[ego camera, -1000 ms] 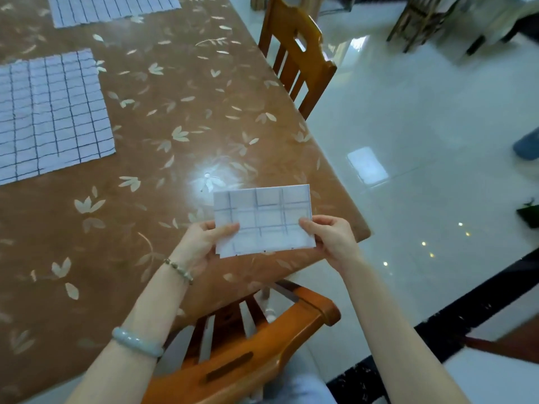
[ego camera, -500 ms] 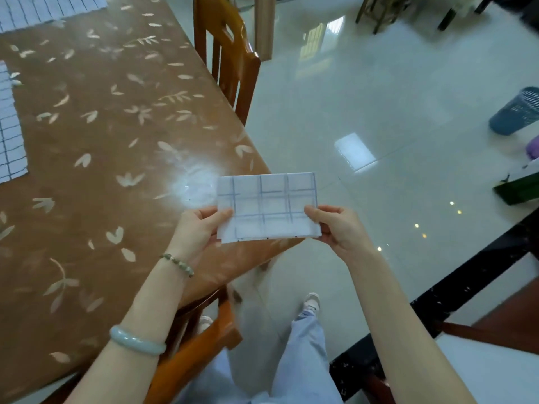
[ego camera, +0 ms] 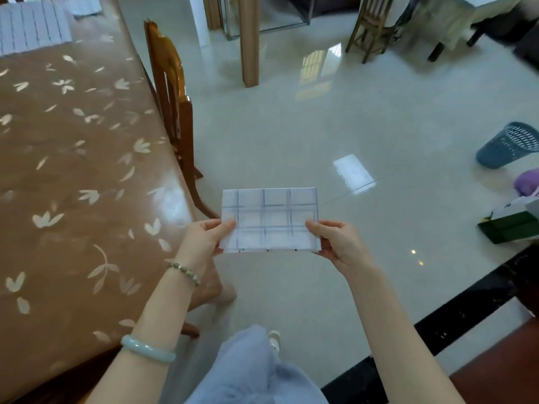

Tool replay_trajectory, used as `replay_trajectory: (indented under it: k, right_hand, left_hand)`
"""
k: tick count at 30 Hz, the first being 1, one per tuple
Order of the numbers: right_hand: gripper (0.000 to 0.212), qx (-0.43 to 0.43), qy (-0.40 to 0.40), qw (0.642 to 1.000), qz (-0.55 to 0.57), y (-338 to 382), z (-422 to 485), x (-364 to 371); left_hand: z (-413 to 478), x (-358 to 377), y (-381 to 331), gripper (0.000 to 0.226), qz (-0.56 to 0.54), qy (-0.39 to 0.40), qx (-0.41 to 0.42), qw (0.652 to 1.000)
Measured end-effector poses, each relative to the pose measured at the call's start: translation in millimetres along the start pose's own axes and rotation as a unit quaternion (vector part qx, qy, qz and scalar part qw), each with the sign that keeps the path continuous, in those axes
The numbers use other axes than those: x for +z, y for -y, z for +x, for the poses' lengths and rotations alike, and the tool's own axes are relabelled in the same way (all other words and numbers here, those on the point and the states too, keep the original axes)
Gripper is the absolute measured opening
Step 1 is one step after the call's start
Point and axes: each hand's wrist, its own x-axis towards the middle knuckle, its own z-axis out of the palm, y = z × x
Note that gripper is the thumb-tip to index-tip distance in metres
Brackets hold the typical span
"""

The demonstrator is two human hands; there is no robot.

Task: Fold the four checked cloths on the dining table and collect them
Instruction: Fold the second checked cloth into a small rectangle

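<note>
Room: glossy pale floor (ego camera: pixel 291 135), with a brown leaf-patterned tabletop (ego camera: pixel 73 176) at left.
Folded cloth (ego camera: pixel 269 220): small checked rectangle held in the air over the floor, just right of the tabletop's edge.
Hands: left hand (ego camera: pixel 204 240) pinches its left edge, right hand (ego camera: pixel 338 243) its right edge.
Handling: likely light, soft and limp; gripping both short edges keeps the folds.
Flat cloth (ego camera: pixel 32 27): unfolded, far left on the tabletop.
Writing: none readable.

Folded cloth (ego camera: pixel 269 220), pinched between left grip (ego camera: pixel 204 240) and right grip (ego camera: pixel 338 246), now clear of desk (ego camera: pixel 73 170) edge, over floor (ego camera: pixel 320 126); second ago over desk corner. View swung right: near flat cloth out of sight, far cloth (ego camera: pixel 32 27) at top corner. Blue basket (ego camera: pixel 509 145) now in view. Trouser leg (ego camera: pixel 250 368) shows below.
</note>
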Motion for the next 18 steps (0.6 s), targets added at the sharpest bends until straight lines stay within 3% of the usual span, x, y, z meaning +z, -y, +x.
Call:
replay_trajectory:
  k: [8,18]
  right_hand:
    - [0.014,0.017,0.025,0.999,-0.025,57,85,-17]
    - [0.029,0.02,0.059,0.997,-0.055,194,224,8]
  left_hand:
    - [70,47,-30,0.013,-0.029,-0.007,0.011,1.0]
    - [198,96,-129,0.017,-0.1,-0.07,0.0,0.993]
